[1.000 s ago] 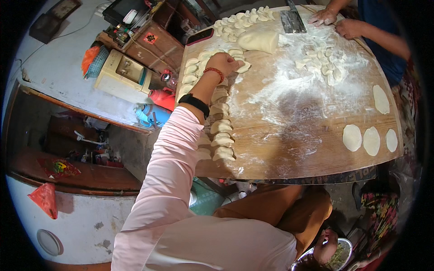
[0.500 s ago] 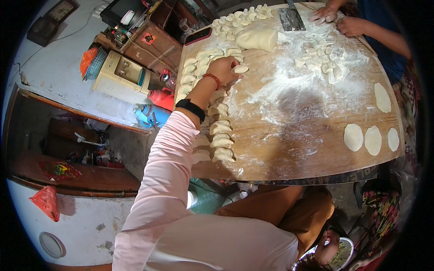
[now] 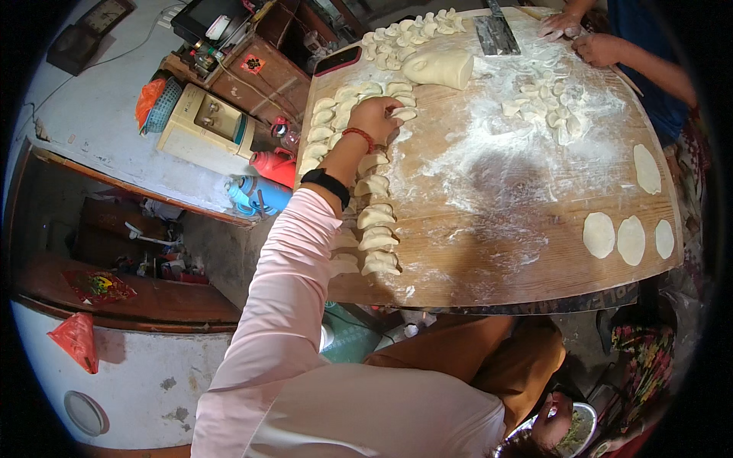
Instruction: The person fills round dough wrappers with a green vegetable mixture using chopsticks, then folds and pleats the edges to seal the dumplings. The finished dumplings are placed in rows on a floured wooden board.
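My left hand (image 3: 374, 118), with a red bead bracelet and a black wristband, reaches over the floury wooden board (image 3: 450, 263). Its thumb and fingers are closed on a folded dumpling (image 3: 405, 114), at the edge of the laid-out rows. Toward me stand more dumplings (image 3: 376, 215) in lines, partly covered by my forearm. At the lower right my right hand (image 3: 553, 421) is curled beside a metal bowl (image 3: 594, 424) of greenish filling; what its fingers hold is hidden.
A thick dough piece (image 3: 439, 69) and a cleaver (image 3: 496, 37) lie farther back. Small dough pieces (image 3: 546, 107) sit in flour, with flat wrappers (image 3: 631, 240) at the right. Another person's hands (image 3: 599, 49) work at the far right. A phone (image 3: 337, 61) rests at the far-left edge.
My left hand has lowered the dumpling slightly toward the row's edge and still grips it. The whole view has shifted a little; the other person's hands have moved slightly.
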Tool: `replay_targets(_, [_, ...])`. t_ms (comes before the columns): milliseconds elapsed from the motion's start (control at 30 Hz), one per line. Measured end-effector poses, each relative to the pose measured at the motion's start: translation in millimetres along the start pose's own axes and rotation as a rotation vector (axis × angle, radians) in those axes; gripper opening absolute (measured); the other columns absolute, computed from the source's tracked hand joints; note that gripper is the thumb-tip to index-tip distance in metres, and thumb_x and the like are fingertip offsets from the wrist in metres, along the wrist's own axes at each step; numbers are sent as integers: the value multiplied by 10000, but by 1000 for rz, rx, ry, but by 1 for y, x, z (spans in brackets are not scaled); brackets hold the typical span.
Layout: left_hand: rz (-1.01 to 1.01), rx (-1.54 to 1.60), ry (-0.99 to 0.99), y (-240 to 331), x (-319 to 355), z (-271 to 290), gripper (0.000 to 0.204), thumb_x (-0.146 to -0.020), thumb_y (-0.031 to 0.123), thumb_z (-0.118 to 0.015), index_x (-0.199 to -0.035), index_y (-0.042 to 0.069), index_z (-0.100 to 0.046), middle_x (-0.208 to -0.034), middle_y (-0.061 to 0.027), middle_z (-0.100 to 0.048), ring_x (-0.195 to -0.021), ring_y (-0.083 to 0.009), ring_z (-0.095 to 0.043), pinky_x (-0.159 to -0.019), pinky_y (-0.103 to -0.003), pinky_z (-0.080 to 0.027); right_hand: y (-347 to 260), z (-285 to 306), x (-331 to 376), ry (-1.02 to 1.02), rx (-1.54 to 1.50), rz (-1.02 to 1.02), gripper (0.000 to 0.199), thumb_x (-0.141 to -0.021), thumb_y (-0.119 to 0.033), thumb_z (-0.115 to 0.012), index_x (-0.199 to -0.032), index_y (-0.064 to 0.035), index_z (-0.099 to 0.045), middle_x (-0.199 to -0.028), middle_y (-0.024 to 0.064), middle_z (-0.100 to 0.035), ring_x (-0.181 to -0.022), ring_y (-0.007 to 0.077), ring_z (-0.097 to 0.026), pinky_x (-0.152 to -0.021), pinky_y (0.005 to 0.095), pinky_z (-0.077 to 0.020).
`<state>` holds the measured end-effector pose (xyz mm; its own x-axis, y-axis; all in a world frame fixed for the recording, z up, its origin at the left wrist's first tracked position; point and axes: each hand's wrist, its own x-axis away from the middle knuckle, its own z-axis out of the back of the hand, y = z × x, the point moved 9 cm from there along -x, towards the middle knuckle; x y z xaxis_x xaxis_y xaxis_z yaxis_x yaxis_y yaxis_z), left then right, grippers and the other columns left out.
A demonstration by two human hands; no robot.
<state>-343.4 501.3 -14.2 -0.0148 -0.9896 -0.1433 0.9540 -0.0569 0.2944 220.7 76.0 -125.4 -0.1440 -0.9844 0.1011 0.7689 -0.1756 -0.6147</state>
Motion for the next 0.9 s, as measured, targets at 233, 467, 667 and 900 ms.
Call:
replay_targets(233, [185,568,0,-34,-4,-3,234,-920,179,-686,-1093,22,-706,-931,-16,-699,-836,-96,-623,-765,-257,-505,2,-2,4,-8,24,-28,165,-939,-134,-598,-980,24,-625,-848,178,-605,-713,307,-600,-639,373,-489])
replay_targets(467, [29,128,32,-1,4,10,336,-871,281,-728,-1113,49,-708,-954,-113,-717,-856,-195,-666,-763,-316,-522,-4,0,6,15,18,-7,170,-934,-135,-603,-972,29,-630,-829,177,-609,-721,310,-601,-647,381,-488])
replay_targets(667, [-89,-19,-17,46,12,-1,346,-841,312,-736,-1080,63,-715,-938,-164,-702,-849,-265,-669,-767,-358,-523,-9,6,7,33,48,-27,163,-931,-135,-600,-974,19,-634,-829,175,-610,-719,310,-601,-653,391,-485])
replay_targets(900, [-355,121,-121,132,46,-40,303,-832,280,-737,-1065,90,-702,-928,-144,-649,-924,-304,-612,-826,-383,-497,-14,7,10,44,48,-15,167,-938,-145,-593,-972,14,-632,-840,177,-612,-730,316,-604,-661,397,-487])
